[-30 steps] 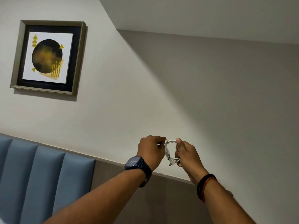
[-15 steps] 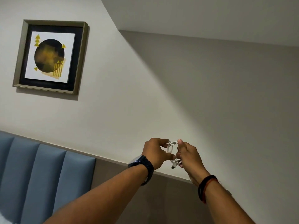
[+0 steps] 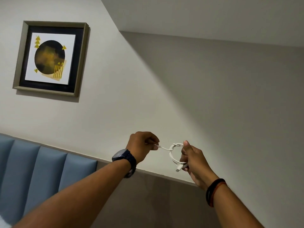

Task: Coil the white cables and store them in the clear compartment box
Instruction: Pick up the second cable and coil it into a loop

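Observation:
A small coil of white cable [image 3: 173,155] hangs in the air in front of the wall. My right hand [image 3: 193,157] grips the coil's right side, thumb up on top, with one connector sticking out below the fingers. My left hand [image 3: 142,146], a dark watch on its wrist, pinches the cable's other end and holds it out to the left; this end passes through a wrap at the coil's top. The clear compartment box is out of view.
The camera looks up at a plain wall. A framed picture [image 3: 51,59] hangs at upper left. A blue padded headboard [image 3: 37,175] fills the lower left, with a ledge [image 3: 164,174] running along the wall behind my hands.
My hands were close together around the coil; my left hand has now moved left, drawing the cable's end out from the wrap at the coil's top.

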The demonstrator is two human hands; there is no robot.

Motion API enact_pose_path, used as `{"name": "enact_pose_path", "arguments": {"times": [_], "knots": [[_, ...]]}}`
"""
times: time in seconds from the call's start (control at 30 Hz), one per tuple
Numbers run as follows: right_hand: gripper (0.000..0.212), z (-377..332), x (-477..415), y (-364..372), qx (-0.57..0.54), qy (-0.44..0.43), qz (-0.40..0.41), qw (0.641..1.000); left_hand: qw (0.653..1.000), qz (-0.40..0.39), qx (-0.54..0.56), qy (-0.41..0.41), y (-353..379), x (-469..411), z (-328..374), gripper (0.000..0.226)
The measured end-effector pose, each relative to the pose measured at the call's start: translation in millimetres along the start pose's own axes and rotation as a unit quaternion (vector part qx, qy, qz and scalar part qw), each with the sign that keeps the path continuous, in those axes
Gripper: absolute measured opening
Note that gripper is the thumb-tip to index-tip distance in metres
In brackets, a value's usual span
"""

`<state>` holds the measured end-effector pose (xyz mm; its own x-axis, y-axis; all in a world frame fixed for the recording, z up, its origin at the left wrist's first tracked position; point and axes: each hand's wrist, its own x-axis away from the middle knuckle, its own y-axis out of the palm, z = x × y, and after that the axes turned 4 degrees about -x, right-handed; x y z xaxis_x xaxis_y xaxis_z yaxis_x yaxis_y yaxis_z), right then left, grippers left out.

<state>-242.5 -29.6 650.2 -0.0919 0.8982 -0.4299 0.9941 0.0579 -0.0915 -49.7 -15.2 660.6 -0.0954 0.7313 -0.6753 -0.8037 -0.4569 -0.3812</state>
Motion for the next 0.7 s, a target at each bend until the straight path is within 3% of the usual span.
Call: {"name": "enact_pose_path", "arguments": {"times": [0.13,0.27,0.47,0.57,0.67,0.7], "knots": [[0.044,-6,-1,4,-0.099,0.013,-0.041,0.994,0.998,0.056,0.031,-0.008,5,-1,1,0.013],[0.043,-8,-3,17,-0.133,0.005,-0.041,0.990,0.988,0.099,-0.105,0.047,27,4,11,0.008],[0.041,-8,-7,19,-0.150,-0.007,-0.004,0.989,0.982,0.186,0.011,-0.039,48,11,22,0.013],[0.040,-8,-5,23,-0.162,-0.002,-0.001,0.987,0.971,0.239,-0.008,0.031,54,19,22,0.013],[0.041,-11,-5,23,-0.189,-0.004,-0.012,0.982,0.970,0.216,-0.030,0.108,54,22,13,0.007],[0.041,-13,-5,20,-0.194,-0.004,-0.013,0.981,0.972,0.197,-0.028,0.124,51,23,9,0.019]]}}
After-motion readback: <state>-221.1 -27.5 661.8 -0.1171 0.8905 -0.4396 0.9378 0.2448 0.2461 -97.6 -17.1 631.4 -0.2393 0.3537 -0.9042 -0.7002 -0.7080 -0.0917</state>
